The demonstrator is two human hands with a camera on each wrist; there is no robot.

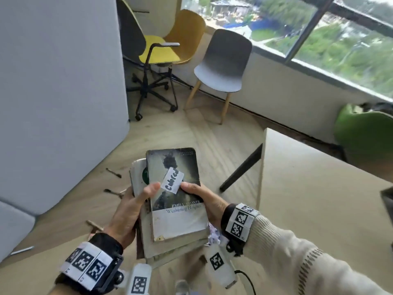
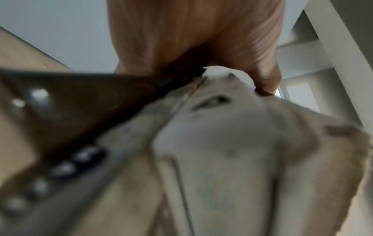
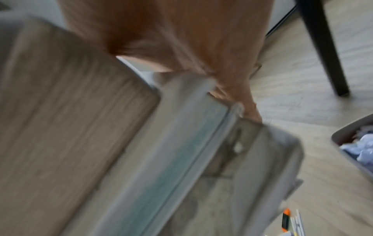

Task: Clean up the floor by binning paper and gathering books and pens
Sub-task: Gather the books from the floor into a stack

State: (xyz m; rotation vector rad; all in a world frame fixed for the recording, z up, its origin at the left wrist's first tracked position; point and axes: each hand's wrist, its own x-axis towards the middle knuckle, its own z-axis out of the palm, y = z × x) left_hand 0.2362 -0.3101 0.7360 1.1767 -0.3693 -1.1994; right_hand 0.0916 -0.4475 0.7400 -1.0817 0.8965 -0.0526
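A: Head view has me carrying a stack of worn paperback books [image 1: 170, 209] above the pale wood-plank floor [image 1: 212, 135], the dark-covered paperback with a handwritten white label [image 1: 176, 188] on top. My left hand [image 1: 129, 209] is curled round the left edge with its thumb lying across the cover; my right hand [image 1: 204, 202] clamps the other edge, thumb on top.

B: How will the stack handle?

A: Light to moderate, I judge, but loose. The covers are soft and bent, and the books differ in size, so they could slide over each other. I'd keep both thumbs pressing down and fingers underneath, gripping at the long edges.

B: What is left on the floor?

A: Several thin pens [image 1: 113, 173] lie near the grey partition panel [image 1: 59, 92]. The right wrist view, though blurred, shows a grey bin holding crumpled white paper [image 3: 361, 148]. The beige tabletop [image 1: 319, 188] is just to my right, a likely resting place.
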